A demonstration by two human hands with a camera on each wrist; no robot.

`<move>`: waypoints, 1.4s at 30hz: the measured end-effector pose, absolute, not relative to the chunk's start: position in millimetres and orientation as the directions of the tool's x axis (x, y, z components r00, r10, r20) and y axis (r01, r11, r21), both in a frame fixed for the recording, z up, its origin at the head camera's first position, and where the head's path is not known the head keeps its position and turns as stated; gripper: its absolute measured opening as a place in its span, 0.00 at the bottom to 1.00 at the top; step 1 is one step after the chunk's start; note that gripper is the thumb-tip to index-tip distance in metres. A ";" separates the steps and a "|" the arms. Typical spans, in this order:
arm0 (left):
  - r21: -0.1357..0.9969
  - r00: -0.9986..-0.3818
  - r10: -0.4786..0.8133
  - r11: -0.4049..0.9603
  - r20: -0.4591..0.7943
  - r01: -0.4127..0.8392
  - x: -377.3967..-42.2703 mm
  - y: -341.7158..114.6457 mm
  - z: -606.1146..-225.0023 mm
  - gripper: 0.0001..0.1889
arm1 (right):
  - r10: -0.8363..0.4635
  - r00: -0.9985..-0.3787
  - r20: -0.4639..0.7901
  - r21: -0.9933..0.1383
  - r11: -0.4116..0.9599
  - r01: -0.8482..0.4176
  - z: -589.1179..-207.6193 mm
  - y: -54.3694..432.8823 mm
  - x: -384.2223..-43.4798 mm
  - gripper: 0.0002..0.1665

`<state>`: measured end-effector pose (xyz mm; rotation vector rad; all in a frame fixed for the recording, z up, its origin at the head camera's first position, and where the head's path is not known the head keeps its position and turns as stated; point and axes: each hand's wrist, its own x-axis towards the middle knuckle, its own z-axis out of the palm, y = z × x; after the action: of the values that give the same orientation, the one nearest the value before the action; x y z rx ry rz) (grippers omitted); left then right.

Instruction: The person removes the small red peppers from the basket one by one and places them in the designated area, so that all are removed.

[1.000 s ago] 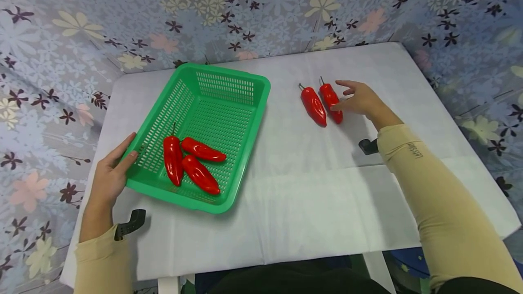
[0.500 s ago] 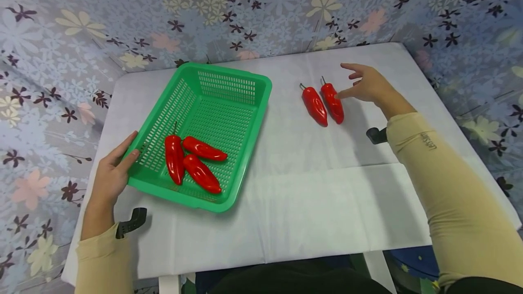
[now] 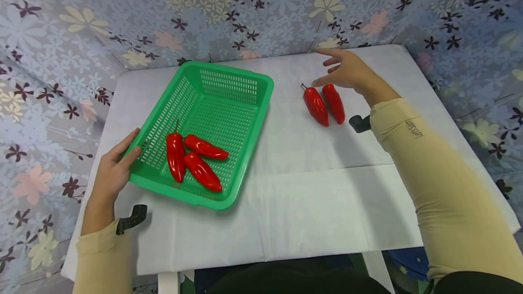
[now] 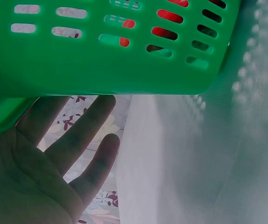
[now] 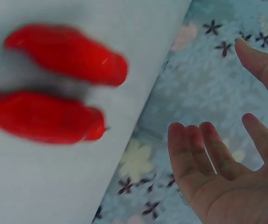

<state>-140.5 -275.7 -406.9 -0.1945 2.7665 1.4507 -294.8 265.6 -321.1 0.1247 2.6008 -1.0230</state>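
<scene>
My left hand holds the green plastic basket by its left rim, thumb over the edge; in the left wrist view several fingers stretch beneath it. Inside lie three red chili peppers: one upright in view, one slanting above and one below. Two more red peppers, a left one and a right one, lie side by side on the table. My right hand hovers over their stem ends, fingers spread and holding nothing. It hides the right pepper's stem in the head view.
A white cloth covers the table. Flowered fabric rises behind it and along both sides. A black wrist mount sticks out from the right sleeve, another from the left.
My right hand drew up and back from the right pepper, then shifted left over the stem ends. My left hand stays at the basket's rim, and the peppers lie as before.
</scene>
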 end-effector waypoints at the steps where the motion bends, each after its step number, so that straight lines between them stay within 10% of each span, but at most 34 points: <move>1: 0.819 -0.992 -0.105 0.562 -0.070 -0.118 -140.4 -276.0 -407.4 0.27 | -0.060 -0.937 -0.345 -0.649 0.736 0.192 -319.4 259.7 -295.7 0.61; 17: 0.824 -0.992 -0.098 0.554 -0.076 -0.118 -145.5 -276.6 -406.9 0.27 | -0.290 -0.921 -0.261 -0.695 0.719 -0.029 -301.8 173.2 -298.3 0.59; 42: 0.825 -0.995 -0.081 0.557 -0.055 -0.091 -143.4 -278.2 -406.9 0.27 | -0.684 -0.685 -0.251 -0.725 0.602 -0.335 -347.8 41.0 -267.1 0.58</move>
<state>-143.4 -278.2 -406.9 -0.1531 2.7625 1.4652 -267.1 41.0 -347.8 -0.8052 2.3144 -0.8992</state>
